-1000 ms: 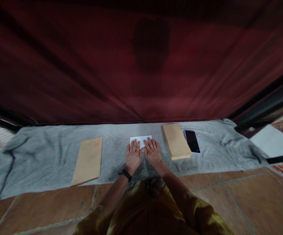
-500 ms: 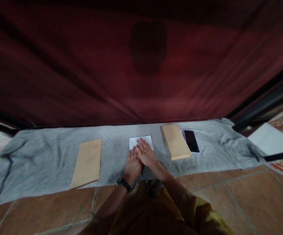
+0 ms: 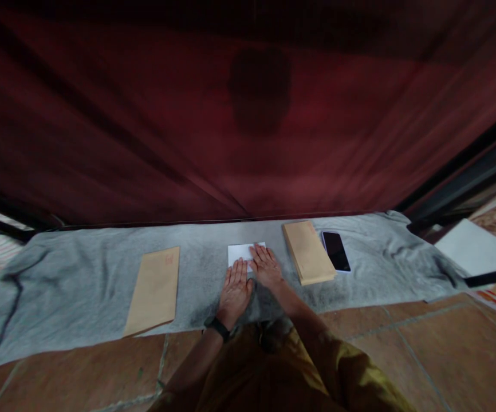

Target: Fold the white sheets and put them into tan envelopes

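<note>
A small white sheet of paper, perhaps folded, lies flat on the grey cloth in front of me. My left hand rests palm down with its fingertips on the paper's near edge; a dark band circles that wrist. On the paper's right side lies my right hand, flat, its fingers stretched out. The hands are side by side and neither grips anything. To the left is a brown envelope. A stack of brown envelopes sits to the right.
A phone lies just right of the stack. The grey cloth covers a long low strip, with a dark red fabric panel rising behind it. Brown floor tiles show in front. A white board stands at far right.
My right hand has slid right, off my left hand, towards the paper's right edge. My left hand stays at the near edge, and more of the paper shows.
</note>
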`<state>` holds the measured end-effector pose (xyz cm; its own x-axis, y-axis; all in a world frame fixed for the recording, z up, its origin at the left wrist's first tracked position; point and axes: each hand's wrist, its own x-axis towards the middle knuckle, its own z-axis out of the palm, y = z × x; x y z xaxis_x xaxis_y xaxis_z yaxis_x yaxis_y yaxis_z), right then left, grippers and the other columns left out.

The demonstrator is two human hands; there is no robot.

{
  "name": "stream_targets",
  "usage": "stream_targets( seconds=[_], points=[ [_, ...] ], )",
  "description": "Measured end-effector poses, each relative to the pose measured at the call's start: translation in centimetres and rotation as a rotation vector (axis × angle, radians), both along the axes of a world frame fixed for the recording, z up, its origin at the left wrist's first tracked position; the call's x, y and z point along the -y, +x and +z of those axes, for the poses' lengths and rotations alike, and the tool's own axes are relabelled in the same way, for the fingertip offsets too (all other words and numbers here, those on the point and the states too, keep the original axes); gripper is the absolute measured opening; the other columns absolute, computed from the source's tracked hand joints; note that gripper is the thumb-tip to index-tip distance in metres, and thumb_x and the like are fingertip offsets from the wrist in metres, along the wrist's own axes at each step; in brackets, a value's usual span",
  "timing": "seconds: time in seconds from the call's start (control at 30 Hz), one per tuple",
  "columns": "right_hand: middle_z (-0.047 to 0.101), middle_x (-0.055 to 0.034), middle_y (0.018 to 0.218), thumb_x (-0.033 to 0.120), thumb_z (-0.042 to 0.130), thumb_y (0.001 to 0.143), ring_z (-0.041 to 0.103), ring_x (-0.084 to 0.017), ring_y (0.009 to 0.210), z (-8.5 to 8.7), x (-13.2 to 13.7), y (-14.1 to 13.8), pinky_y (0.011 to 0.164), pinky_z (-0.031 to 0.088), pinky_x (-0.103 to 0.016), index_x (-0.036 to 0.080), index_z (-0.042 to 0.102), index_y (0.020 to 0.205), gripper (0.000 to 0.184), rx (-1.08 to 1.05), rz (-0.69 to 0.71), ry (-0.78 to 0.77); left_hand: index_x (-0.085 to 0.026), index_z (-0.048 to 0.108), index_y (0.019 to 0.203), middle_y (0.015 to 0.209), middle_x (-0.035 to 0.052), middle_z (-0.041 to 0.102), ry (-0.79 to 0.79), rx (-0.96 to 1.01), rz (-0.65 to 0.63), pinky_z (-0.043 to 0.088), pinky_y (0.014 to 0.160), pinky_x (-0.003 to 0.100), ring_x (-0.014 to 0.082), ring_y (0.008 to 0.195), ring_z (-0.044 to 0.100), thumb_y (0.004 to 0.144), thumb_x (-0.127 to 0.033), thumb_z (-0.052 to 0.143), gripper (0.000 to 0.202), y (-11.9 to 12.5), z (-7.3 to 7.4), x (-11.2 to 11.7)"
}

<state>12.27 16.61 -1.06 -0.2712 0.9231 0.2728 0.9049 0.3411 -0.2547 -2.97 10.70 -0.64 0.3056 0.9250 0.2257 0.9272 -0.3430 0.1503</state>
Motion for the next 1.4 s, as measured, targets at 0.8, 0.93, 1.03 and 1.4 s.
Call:
stream_targets(
  seconds=[0.8, 0.93, 1.03, 1.4],
  points=[
    [0.044, -0.0178, 0.157, 0.032, 0.036, 0.106, 0.040, -0.031, 0.147, -1.0, 0.3, 1.5, 0.119, 0.029, -0.053, 0.013, 0.041, 0.155, 0.053, 0.029, -0.018, 0.091, -0.008, 0.034, 0.156, 0.162, 0.0167, 0.039, -0.021, 0.050, 0.126, 0.028, 0.125, 0.046, 0.0249, 0.153, 0.031, 0.104, -0.038, 0.030, 0.060, 0.7, 0.0, -6.3],
    [0.044, -0.0177, 0.157, 0.034, 0.036, 0.107, 0.041, -0.031, 0.146, -1.1, 0.3, 1.5, 0.119, 0.029, -0.053, 0.013, 0.040, 0.156, 0.054, 0.004, -0.016, 0.092, -0.009, 0.032, 0.158, 0.162, 0.0165, 0.038, -0.007, 0.044, 0.183, 0.028, 0.124, 0.047, 0.0254, 0.153, 0.030, 0.104, -0.039, 0.029, 0.061, -1.3, -0.3, -5.8],
    [0.045, -0.0171, 0.157, 0.035, 0.035, 0.107, 0.042, -0.031, 0.146, -1.1, 0.3, 1.6, 0.120, 0.028, -0.053, 0.014, 0.040, 0.156, 0.054, -0.001, -0.013, 0.090, -0.006, 0.034, 0.156, 0.161, 0.0181, 0.039, -0.013, 0.031, 0.246, 0.028, 0.124, 0.047, 0.0271, 0.153, 0.031, 0.104, -0.040, 0.028, 0.063, -2.0, -0.1, -5.4],
    [0.046, -0.0143, 0.157, 0.035, 0.037, 0.107, 0.042, -0.029, 0.146, -0.7, 0.2, 1.1, 0.119, 0.030, -0.051, 0.015, 0.044, 0.154, 0.051, -0.014, -0.051, 0.088, -0.008, 0.060, 0.134, 0.139, 0.0213, 0.062, -0.043, 0.462, 0.429, 0.041, 0.113, 0.046, 0.0308, 0.132, 0.056, 0.090, -0.026, 0.046, 0.049, -1.5, 1.6, -5.4]
  ],
)
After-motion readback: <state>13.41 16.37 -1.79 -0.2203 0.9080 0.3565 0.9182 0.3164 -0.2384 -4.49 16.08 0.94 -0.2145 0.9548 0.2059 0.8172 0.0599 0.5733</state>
